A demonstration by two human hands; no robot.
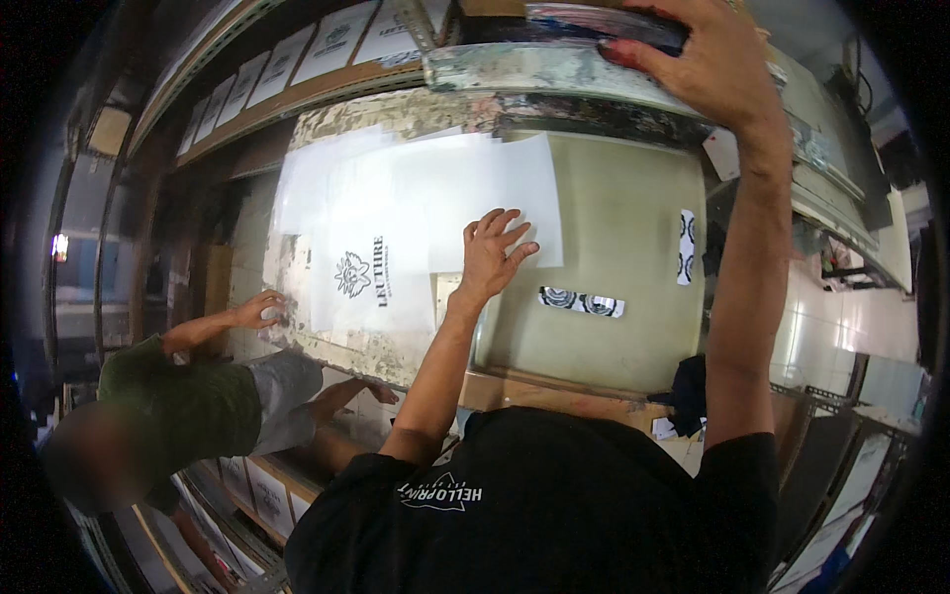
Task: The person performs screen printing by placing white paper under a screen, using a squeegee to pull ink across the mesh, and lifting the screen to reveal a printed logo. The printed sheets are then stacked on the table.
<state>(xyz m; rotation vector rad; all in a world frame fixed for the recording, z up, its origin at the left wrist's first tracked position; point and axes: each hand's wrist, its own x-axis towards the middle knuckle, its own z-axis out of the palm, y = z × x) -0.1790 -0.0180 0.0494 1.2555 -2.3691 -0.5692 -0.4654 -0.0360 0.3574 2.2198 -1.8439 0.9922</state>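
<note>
My left hand (492, 255) is open, palm down with its fingers spread, over the right edge of a white sheet (529, 188). Whether it presses on the sheet I cannot tell. That sheet overlaps the flat greenish-grey board (633, 168) in front of me. My right hand (708, 64) reaches to the far side, closed round an ink-smeared frame bar (564, 69); its thumb is stained dark red. To the left lies a white sheet with a black printed emblem (353, 274), among other overlapping white sheets (336, 178).
Two black-and-white patterned strips (582, 302) (687, 247) lie on the board. A co-worker in a green shirt (188, 401) is at the left, one hand (259, 309) at the table edge. Racks holding printed sheets (332, 40) stand at the far left. Dark cloth (690, 386) hangs by the near right corner.
</note>
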